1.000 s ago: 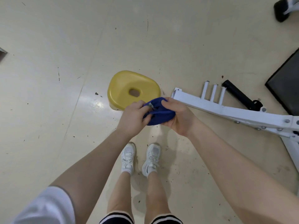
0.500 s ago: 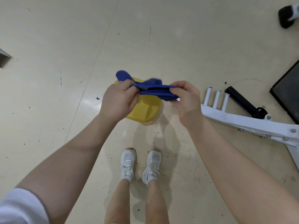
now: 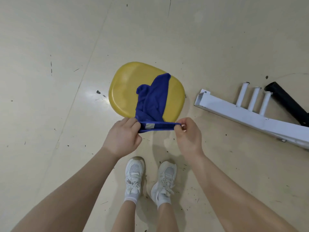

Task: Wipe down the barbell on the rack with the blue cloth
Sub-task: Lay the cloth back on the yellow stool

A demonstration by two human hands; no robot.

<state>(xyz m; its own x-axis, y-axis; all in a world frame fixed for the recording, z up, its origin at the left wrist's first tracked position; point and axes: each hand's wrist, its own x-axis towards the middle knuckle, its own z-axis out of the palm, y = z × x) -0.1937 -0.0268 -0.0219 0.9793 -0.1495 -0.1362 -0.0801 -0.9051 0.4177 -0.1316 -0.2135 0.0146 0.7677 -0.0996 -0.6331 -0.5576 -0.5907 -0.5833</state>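
View looks straight down at a pale, scuffed floor (image 3: 50, 114) w/ dark specks and scratch marks. Two bare forearms reach in from the bottom edge.

Left of centre: the left hand (image 3: 122, 138), fingers curled, pinches one end of the blue cloth (image 3: 153, 102) between thumb & fingertips. The cloth's near edge is pulled into a straight band between both hands, w/ a small pale tag (image 3: 150, 126) showing near the left hand. The rest of the cloth stretches away from the person, rumpled, one corner pointing up in the frame. It is held in the air and seen against a yellow rounded stool seat (image 3: 127, 91) that stands on the floor just beyond the hands.

Below the hands: two white lace-up sneakers (image 3: 134, 174), side by side, w/ white socks.

Right of centre: the right hand (image 3: 188, 137) pinches the cloth's other end, fingers curled.

Far right: a white metal rack beam (image 3: 250, 118) lies at a slant across the floor, chipped at its open end, w/ three short white pegs (image 3: 254, 97) standing off it. A black tube (image 3: 287, 102) runs just behind the pegs. Barbell not in view.
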